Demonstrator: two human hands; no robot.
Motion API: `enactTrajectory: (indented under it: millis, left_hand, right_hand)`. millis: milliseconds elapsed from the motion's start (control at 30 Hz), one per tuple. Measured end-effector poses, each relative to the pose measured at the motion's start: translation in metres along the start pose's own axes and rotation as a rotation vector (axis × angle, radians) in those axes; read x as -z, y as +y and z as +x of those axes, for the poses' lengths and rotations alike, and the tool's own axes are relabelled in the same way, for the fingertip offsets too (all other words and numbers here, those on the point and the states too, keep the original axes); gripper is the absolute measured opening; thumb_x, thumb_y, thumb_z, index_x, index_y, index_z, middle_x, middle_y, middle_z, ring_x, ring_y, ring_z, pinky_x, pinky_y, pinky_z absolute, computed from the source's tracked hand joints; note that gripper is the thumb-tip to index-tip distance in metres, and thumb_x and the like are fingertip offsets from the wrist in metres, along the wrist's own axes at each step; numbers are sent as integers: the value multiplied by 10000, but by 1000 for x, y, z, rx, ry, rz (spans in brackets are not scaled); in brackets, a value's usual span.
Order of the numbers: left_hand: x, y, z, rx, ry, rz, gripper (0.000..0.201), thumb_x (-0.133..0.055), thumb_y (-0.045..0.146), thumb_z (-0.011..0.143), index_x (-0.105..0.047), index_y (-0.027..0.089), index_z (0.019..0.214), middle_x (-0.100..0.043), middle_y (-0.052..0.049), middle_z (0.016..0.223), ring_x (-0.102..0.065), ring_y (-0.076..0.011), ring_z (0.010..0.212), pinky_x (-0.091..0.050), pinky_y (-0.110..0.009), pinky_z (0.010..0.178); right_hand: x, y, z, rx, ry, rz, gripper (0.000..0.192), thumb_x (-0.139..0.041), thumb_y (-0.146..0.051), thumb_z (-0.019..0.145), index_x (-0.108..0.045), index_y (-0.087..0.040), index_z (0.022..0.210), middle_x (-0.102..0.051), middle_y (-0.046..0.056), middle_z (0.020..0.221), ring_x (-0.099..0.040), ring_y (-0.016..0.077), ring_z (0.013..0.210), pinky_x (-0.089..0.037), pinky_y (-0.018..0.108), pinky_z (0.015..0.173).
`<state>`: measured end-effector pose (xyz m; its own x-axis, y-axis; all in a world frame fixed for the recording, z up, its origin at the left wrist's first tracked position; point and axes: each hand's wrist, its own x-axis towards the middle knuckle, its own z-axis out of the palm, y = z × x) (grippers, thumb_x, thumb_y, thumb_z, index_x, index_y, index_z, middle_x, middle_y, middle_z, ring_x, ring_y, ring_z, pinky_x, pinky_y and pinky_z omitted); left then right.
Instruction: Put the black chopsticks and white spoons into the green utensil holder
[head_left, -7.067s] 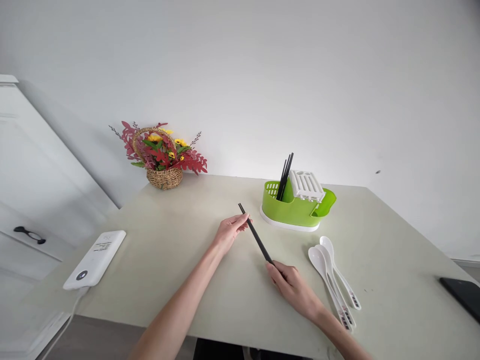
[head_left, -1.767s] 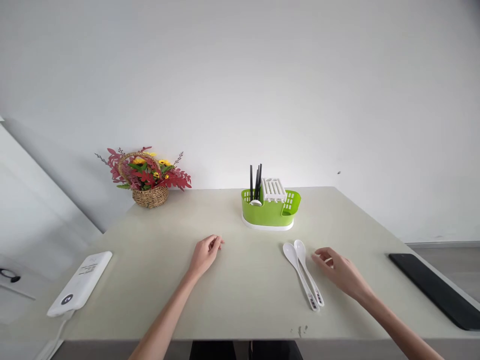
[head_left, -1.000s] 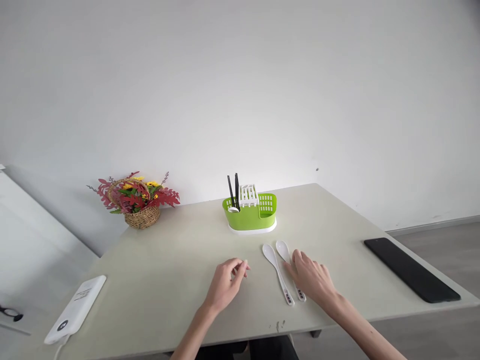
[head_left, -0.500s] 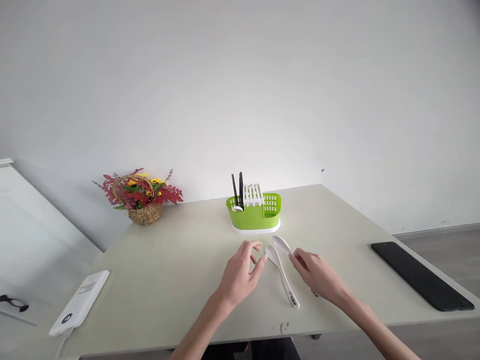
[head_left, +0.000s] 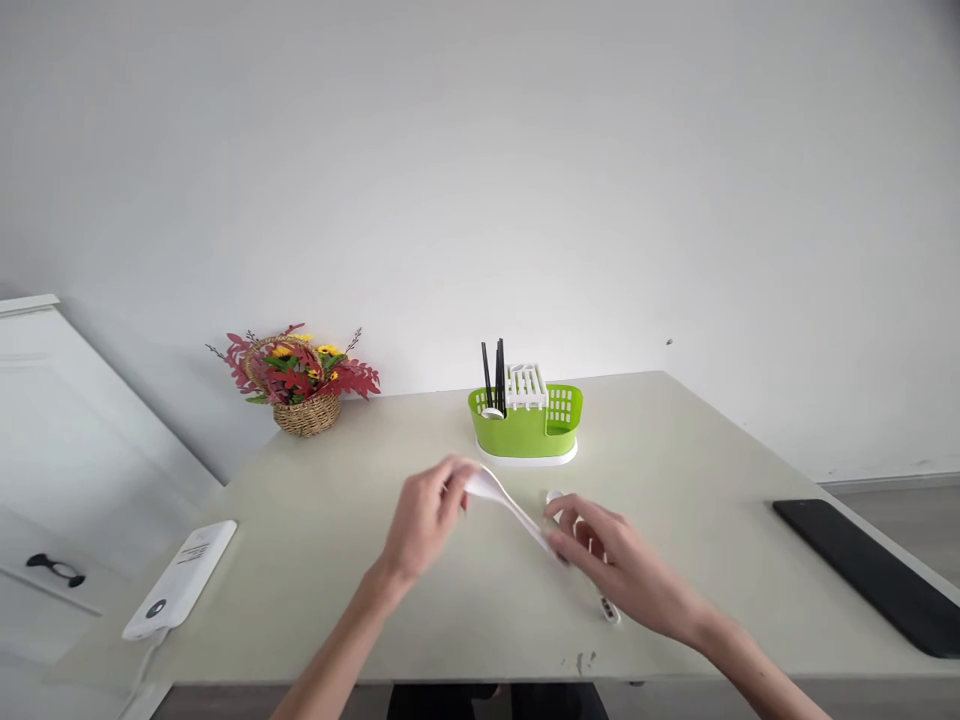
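Observation:
My left hand [head_left: 427, 515] grips a white spoon [head_left: 499, 497] by its bowl, with the fingers closed around it. The spoon's handle slants down to the right, its end at the thumb of my right hand [head_left: 611, 560]. My right hand is curved with thumb and forefinger apart; whether the thumb presses on the handle is hard to see. Beneath the right hand lies a second white spoon [head_left: 610, 611], its patterned handle end showing and most of its length hidden.
Behind the hands stands a green cutlery basket [head_left: 510, 438] with black chopsticks [head_left: 500, 375], a white spoon and a white slotted rack [head_left: 526, 386]. A flower basket [head_left: 307, 413] is at back left, a white power bank [head_left: 180, 580] at left, a black phone [head_left: 862, 570] at right.
My left hand has closed on one spoon's bowl and moved it left, off its former spot. My right hand has left the other spoon's bowl and opened near the first spoon's handle. The view shifted slightly.

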<state>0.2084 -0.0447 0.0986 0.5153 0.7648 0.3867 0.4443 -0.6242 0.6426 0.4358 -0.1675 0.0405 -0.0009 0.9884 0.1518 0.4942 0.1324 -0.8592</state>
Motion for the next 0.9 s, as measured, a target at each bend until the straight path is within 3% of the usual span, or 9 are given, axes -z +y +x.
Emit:
enactTrajectory:
  millis: [67, 133, 200, 267, 367, 467, 667, 900]
  left_hand:
    - [21, -12, 11, 13, 235, 54, 400, -420, 479, 1056, -660, 201, 897, -630, 16, 605, -570, -121, 528, -447, -200, 564]
    - [40, -25, 27, 1, 430, 135, 351, -446, 461, 1049, -652, 199, 942, -682, 2, 663, -610, -124, 558, -465, -202, 601]
    - [51, -39, 45, -14, 528, 231, 317, -452, 442, 1051, -651, 195, 1032, -744, -17, 767, -643, -128, 582, -473, -210, 627]
    - [53, -52, 62, -25, 550, 321, 300, -441, 405, 1062, -648, 195, 1114, -781, -31, 866, -666, -133, 600, -475, -222, 642]
    - [43, -68, 87, -63, 483, 459, 262, -450, 316, 1065, -656, 217, 1196, -804, -30, 957, -712, -150, 693, -475, -234, 682]
    - [28, -79, 108, -133, 329, 582, 263, -471, 248, 1057, -667, 259, 1232, -804, -14, 1019, -740, -169, 843, -463, -237, 698]
    - [5, -93, 133, -235, 61, 722, 364, -444, 141, 1028, -658, 300, 1276, -777, -14, 1067, -714, -187, 938, -438, -252, 680]
    - [-17, -98, 137, -206, -108, 759, 393, -400, 176, 1048, -657, 323, 1306, -751, -48, 1153, -719, -227, 887, -446, -284, 673]
  right_hand:
    - [4, 16, 3, -9, 104, 9, 439, -441, -617, 1009, -585, -261, 1222, -651, 25, 916, -575, 149, 673, -485, 266, 613]
    - [11, 41, 4, -68, 204, 13, 473, -441, -636, 996, -581, -254, 1236, -669, 53, 971, -585, 150, 651, -499, 281, 614]
    - [20, 73, 2, -144, 299, 13, 495, -470, -665, 962, -586, -248, 1202, -687, 78, 1027, -608, 154, 638, -518, 298, 623]
    - [29, 106, -2, -242, 394, -24, 503, -490, -685, 925, -591, -248, 1154, -700, 88, 1061, -632, 162, 637, -523, 306, 617]
    - [36, 144, -12, -375, 490, -105, 492, -483, -675, 895, -601, -248, 1108, -721, 85, 1035, -659, 182, 644, -512, 318, 619]
    - [34, 161, -19, -430, 520, -180, 466, -463, -641, 899, -619, -248, 1095, -726, 55, 873, -662, 205, 657, -496, 329, 657]
    - [26, 160, -22, -441, 541, -229, 417, -444, -598, 923, -631, -264, 1089, -703, 30, 801, -642, 212, 672, -469, 332, 681]
    - [28, 162, -23, -457, 535, -247, 404, -462, -590, 916, -640, -271, 1086, -696, 28, 800, -633, 211, 670, -477, 328, 673]
